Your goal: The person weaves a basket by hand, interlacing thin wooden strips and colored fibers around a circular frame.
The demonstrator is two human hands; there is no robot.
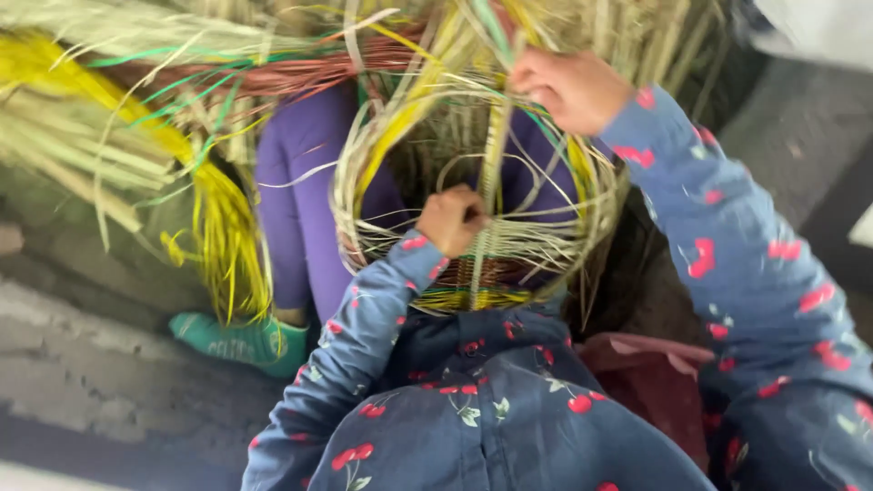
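Grey concrete floor (pixel 100 382) below. The half-woven basket (pixel 473 227) rests on my lap. My left hand (pixel 452 220) fists a strand at its centre; my right hand (pixel 568 88) pinches upright straws (pixel 496 155) at its far rim. Keep tension even.

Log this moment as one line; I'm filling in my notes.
left hand: closed on straw strip | right hand: gripping strips at top | half-woven basket: on lap | loose straw: left
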